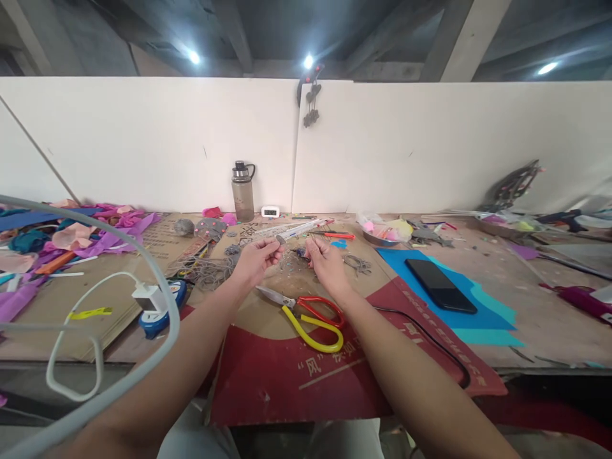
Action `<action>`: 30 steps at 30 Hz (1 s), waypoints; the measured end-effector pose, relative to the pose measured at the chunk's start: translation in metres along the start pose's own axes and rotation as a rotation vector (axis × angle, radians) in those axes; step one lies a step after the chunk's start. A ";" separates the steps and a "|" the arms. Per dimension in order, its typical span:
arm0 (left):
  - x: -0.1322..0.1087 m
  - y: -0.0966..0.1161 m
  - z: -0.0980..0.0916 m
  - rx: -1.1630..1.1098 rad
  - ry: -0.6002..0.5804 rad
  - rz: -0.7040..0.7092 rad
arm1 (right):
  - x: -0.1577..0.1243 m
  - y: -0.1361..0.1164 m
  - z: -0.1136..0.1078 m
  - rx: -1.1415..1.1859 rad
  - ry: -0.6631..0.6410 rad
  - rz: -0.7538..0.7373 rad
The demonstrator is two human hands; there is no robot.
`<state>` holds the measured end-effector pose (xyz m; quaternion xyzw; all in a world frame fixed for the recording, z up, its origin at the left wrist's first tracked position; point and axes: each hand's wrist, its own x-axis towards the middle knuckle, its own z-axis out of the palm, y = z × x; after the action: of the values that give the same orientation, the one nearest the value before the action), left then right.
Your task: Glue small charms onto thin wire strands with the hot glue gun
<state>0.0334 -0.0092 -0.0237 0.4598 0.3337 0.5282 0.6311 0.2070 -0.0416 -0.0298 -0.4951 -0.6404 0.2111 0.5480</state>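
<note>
My left hand (pixel 258 260) is closed in a pinch on a small round grey piece (pixel 280 240) above the cardboard. To its right, my right hand (pixel 326 260) is also pinched shut. Something small and dark shows at its fingertips, too small to name. The hands are a short way apart, over a heap of grey scraps (pixel 291 262). Nearer to me lie scissors (pixel 313 325) with one red and one yellow handle, their blades partly apart. Left of my left hand is a tangle of grey cord (pixel 210 271).
A water bottle (pixel 243 194) and small digital clock (pixel 270 211) stand by the white partition (pixel 153 140). A black phone (pixel 440 285) rests on blue sheets (pixel 492 319) at right. A blue power strip (pixel 162 312) and grey cable (pixel 162 287) are at left, beside coloured scraps (pixel 76 236).
</note>
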 end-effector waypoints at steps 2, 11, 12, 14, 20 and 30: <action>0.004 -0.002 -0.005 -0.007 0.003 -0.013 | 0.000 0.004 0.002 -0.080 -0.019 -0.045; 0.015 -0.014 -0.020 0.034 0.121 0.051 | -0.014 -0.002 0.026 -0.160 -0.107 -0.125; 0.016 -0.014 -0.021 0.034 0.114 0.059 | -0.020 -0.007 0.025 -0.167 -0.133 -0.139; 0.018 -0.012 -0.023 0.029 0.099 0.074 | -0.035 -0.017 0.020 -0.209 -0.185 -0.173; 0.025 -0.009 -0.029 0.010 0.064 0.075 | -0.103 -0.030 -0.013 -0.542 -0.239 -0.208; 0.028 0.002 -0.041 0.103 0.052 0.047 | -0.113 -0.020 -0.014 -0.860 -0.442 -0.194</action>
<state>0.0021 0.0278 -0.0343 0.4856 0.3660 0.5367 0.5849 0.2019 -0.1517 -0.0651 -0.5579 -0.8136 -0.0241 0.1622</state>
